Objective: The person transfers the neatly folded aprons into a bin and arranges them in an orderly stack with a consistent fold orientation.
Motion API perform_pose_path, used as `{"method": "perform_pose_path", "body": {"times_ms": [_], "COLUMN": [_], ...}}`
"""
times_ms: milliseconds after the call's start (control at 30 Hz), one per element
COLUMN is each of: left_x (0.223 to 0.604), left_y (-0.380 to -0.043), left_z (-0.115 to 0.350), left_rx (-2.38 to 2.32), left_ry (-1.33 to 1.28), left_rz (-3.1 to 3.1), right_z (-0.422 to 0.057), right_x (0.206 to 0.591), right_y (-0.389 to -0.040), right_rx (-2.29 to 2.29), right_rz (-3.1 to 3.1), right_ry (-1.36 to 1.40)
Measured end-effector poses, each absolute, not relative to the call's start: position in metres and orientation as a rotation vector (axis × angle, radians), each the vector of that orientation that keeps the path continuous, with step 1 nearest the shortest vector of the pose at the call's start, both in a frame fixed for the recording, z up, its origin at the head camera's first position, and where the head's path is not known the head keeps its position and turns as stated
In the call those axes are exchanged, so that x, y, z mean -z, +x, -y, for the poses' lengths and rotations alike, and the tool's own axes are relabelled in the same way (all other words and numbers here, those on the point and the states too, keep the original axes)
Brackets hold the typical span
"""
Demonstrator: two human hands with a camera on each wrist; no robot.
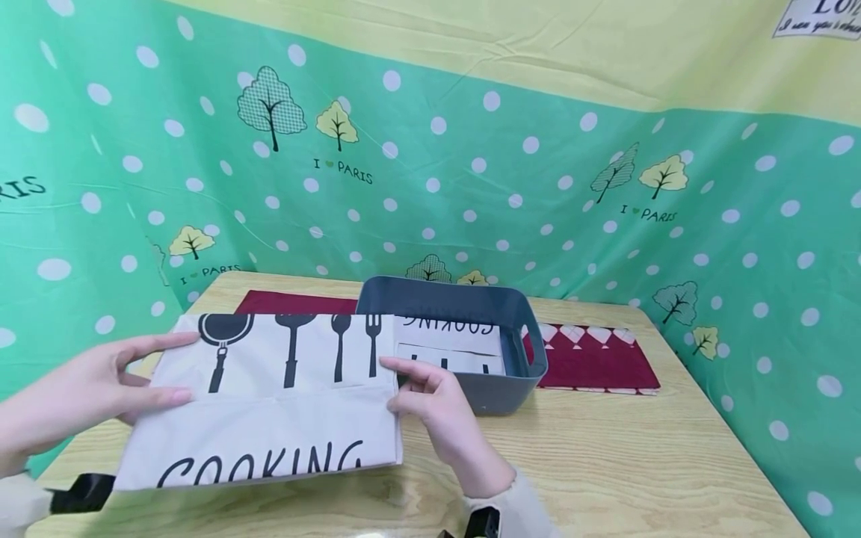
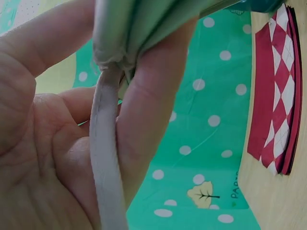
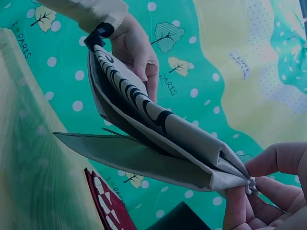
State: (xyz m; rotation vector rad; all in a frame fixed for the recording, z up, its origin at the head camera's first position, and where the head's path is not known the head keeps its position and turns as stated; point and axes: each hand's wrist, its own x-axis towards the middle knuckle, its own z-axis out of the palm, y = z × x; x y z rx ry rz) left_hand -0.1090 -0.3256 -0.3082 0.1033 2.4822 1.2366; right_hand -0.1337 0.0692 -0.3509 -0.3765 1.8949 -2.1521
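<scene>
Both hands hold up a folded white apron (image 1: 282, 418) printed with black utensils and the word COOKING. My left hand (image 1: 101, 381) grips its left edge, thumb on the front and other fingers partly hidden behind. A pale strap (image 2: 105, 158) hangs down past that palm in the left wrist view. My right hand (image 1: 440, 411) pinches the right edge between thumb and fingers. From the right wrist side, the apron's stacked layers (image 3: 158, 129) show, with one flap (image 3: 129, 153) spreading away. Behind it, a grey-blue basket (image 1: 504, 392) contains another white COOKING-printed folded cloth (image 1: 451, 340).
A folded dark red cloth (image 1: 599, 366) with a white diamond pattern lies right of the basket on the wooden table (image 1: 639, 456). Another dark red cloth (image 1: 289, 302) lies at the back left, partly covered by the apron. A green dotted curtain (image 1: 471, 194) surrounds the table.
</scene>
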Motion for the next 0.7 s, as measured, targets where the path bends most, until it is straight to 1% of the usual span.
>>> {"method": "perform_pose_path", "body": {"times_ms": [467,700], "left_x": [0.301,0.3], "left_y": [-0.106,-0.107], "left_z": [0.304,0.292], "left_rx": [-1.203,-1.319], "left_ry": [0.112,0.102], "left_rz": [-2.622,-2.602], "right_z": [-0.084,-0.09], "right_x": [0.338,0.335], "right_y": [-0.135,-0.137], "right_rx": [2.208,2.205], "right_rz": [-1.842,-1.822], "right_ry": [-0.284,-0.292]}}
